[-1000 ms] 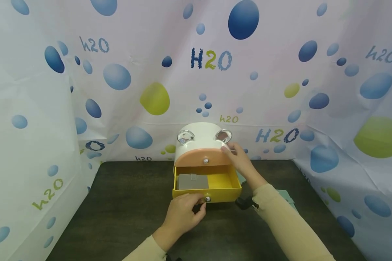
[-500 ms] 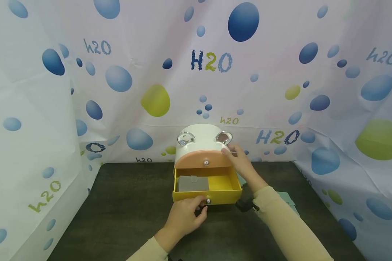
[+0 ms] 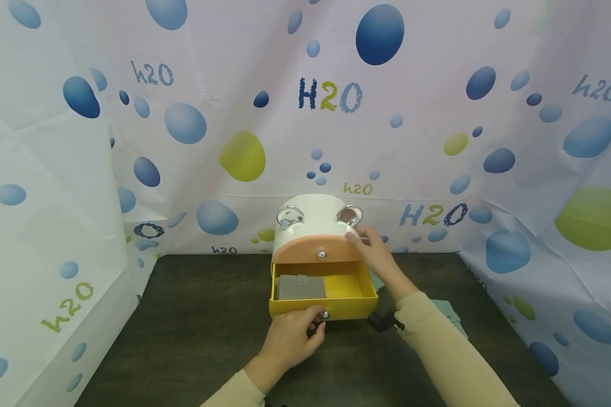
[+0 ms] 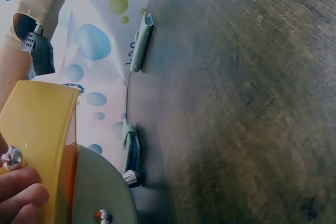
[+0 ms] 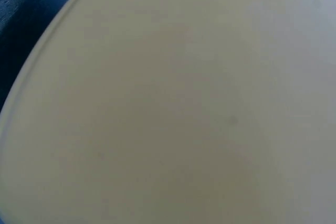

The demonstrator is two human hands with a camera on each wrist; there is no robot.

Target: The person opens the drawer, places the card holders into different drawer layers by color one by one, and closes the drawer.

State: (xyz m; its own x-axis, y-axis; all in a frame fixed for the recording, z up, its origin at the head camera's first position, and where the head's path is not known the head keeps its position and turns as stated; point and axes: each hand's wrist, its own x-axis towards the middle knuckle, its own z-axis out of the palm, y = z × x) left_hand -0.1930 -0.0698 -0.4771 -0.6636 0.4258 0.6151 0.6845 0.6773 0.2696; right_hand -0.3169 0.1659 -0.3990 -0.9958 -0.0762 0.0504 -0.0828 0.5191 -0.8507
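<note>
Your left hand [image 3: 287,339] is pinching the silver knob [image 3: 326,315] of the yellow drawer [image 3: 348,310]. The drawer is sticking out toward you from the white box [image 3: 313,212], and a grey book [image 3: 300,288] is lying inside, on the left. Your right hand [image 3: 379,257] is resting on the box's right side by a shiny ear [image 3: 348,216], its fingers loosely bent. One green case [image 3: 377,281] is peeking out beside your right wrist. Another green case [image 3: 451,317] is lying farther right, and your sleeve [image 3: 438,339] is partly hiding it. The wall cloth [image 3: 285,113] is hanging behind the counter's [image 3: 209,316] back edge. More counter is stretching out to the left, while your right arm is blocking the other side.
</note>
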